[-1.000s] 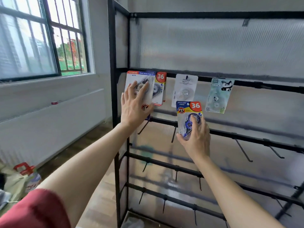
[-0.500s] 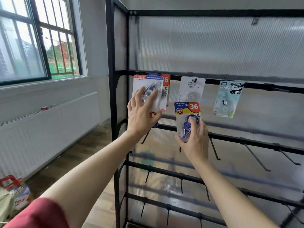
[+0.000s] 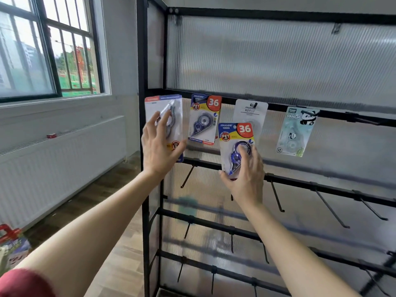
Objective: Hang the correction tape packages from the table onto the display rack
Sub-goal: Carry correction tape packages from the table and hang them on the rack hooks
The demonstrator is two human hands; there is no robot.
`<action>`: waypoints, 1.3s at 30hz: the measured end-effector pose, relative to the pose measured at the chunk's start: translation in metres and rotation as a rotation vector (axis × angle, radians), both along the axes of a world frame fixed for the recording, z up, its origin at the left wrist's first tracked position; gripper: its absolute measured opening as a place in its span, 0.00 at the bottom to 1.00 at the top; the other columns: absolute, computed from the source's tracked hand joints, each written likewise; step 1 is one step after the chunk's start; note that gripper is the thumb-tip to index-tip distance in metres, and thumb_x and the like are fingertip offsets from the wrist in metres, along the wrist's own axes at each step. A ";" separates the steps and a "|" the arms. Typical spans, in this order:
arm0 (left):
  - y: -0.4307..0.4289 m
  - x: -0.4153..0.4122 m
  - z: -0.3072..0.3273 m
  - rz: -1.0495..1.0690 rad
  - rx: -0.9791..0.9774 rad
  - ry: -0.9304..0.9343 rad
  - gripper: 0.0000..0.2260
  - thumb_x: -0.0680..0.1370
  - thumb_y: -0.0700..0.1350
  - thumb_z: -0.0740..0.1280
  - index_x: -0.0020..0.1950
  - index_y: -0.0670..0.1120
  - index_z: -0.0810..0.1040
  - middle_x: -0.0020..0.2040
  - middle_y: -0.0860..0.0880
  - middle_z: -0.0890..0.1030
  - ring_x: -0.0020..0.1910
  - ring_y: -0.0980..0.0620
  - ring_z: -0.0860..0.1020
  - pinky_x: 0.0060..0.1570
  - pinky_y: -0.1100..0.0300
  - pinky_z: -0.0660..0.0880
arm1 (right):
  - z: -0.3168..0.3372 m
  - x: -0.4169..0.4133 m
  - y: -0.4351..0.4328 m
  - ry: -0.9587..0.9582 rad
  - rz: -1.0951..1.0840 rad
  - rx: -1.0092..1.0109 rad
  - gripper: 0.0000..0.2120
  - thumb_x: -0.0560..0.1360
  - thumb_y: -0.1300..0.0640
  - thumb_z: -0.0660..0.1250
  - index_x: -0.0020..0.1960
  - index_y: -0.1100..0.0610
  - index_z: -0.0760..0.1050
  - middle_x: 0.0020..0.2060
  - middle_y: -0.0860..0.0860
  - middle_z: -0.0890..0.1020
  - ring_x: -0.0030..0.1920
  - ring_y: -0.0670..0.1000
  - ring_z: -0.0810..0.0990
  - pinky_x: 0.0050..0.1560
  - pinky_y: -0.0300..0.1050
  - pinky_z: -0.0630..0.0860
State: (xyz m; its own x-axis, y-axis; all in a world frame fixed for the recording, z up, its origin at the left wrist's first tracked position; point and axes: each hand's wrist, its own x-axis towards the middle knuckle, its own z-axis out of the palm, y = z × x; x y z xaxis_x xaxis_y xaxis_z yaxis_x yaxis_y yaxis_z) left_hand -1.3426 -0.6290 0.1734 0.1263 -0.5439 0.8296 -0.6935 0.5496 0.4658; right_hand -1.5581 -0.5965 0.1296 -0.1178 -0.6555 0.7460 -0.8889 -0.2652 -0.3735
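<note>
Right hand (image 3: 244,179) grips upright blue package (image 3: 235,138) by its lower end, top just below the top rail (image 3: 277,108); left hand (image 3: 159,146) holds white package (image 3: 165,108) at rail height.

The black display rack (image 3: 141,61) carries rows of hooks (image 3: 332,209) before a ribbed panel (image 3: 278,56). From its upper bar hang a yellow-and-blue package (image 3: 204,120), a white package (image 3: 250,112) and a panda package (image 3: 296,131), side by side.
</note>
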 end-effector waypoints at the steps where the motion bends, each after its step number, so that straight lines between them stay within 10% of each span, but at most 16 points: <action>1: -0.002 0.007 -0.003 0.030 0.017 -0.013 0.34 0.71 0.57 0.65 0.75 0.52 0.59 0.73 0.46 0.60 0.72 0.47 0.58 0.69 0.43 0.60 | 0.002 0.005 0.001 -0.003 0.013 -0.030 0.36 0.69 0.47 0.74 0.71 0.62 0.66 0.72 0.66 0.61 0.71 0.67 0.61 0.67 0.67 0.64; 15: -0.013 0.058 -0.009 0.100 0.047 -0.208 0.34 0.73 0.52 0.71 0.75 0.51 0.61 0.74 0.44 0.59 0.72 0.42 0.57 0.70 0.43 0.57 | 0.032 0.095 0.011 0.047 0.064 -0.294 0.39 0.68 0.47 0.74 0.71 0.55 0.58 0.71 0.67 0.63 0.69 0.68 0.64 0.63 0.65 0.67; 22: -0.023 0.077 -0.006 0.088 0.042 -0.219 0.34 0.72 0.51 0.72 0.75 0.50 0.61 0.73 0.43 0.60 0.72 0.42 0.57 0.70 0.41 0.56 | 0.040 0.114 0.007 0.039 -0.024 -0.220 0.37 0.68 0.47 0.74 0.71 0.60 0.67 0.71 0.66 0.62 0.70 0.69 0.63 0.63 0.67 0.65; 39: -0.046 0.059 -0.003 0.019 0.066 -0.215 0.35 0.70 0.57 0.64 0.75 0.50 0.61 0.74 0.44 0.59 0.73 0.42 0.56 0.70 0.42 0.56 | 0.049 0.104 -0.096 0.104 -0.185 0.160 0.46 0.70 0.39 0.70 0.77 0.50 0.46 0.76 0.60 0.48 0.73 0.65 0.54 0.68 0.59 0.62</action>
